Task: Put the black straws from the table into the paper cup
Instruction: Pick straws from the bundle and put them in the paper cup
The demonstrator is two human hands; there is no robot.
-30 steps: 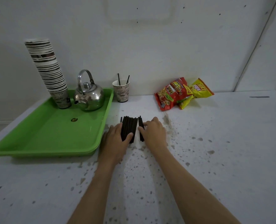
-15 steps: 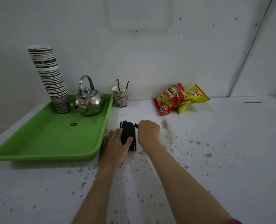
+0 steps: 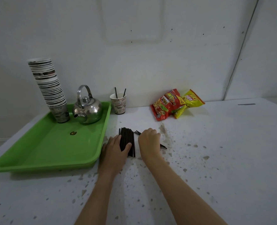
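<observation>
A bundle of black straws (image 3: pixel 127 138) lies on the white table just right of the green tray. My left hand (image 3: pixel 114 148) rests flat on the bundle's left side, thumb laid across it. My right hand (image 3: pixel 149 142) is curled shut on a couple of black straws, whose ends stick out at its left (image 3: pixel 137 132) and right (image 3: pixel 163 146). The printed paper cup (image 3: pixel 119 103) stands by the wall behind the bundle, with two black straws (image 3: pixel 120 93) upright in it.
A green tray (image 3: pixel 42 153) on the left holds a tall stack of paper cups (image 3: pixel 50 88) and a steel kettle (image 3: pixel 87 109). Red and yellow snack bags (image 3: pixel 175 103) lie against the wall at the right. The table top is speckled.
My right hand has closed from flat fingers into a fist around a few straws pulled away from the bundle's right side. My left hand stays on the bundle.
</observation>
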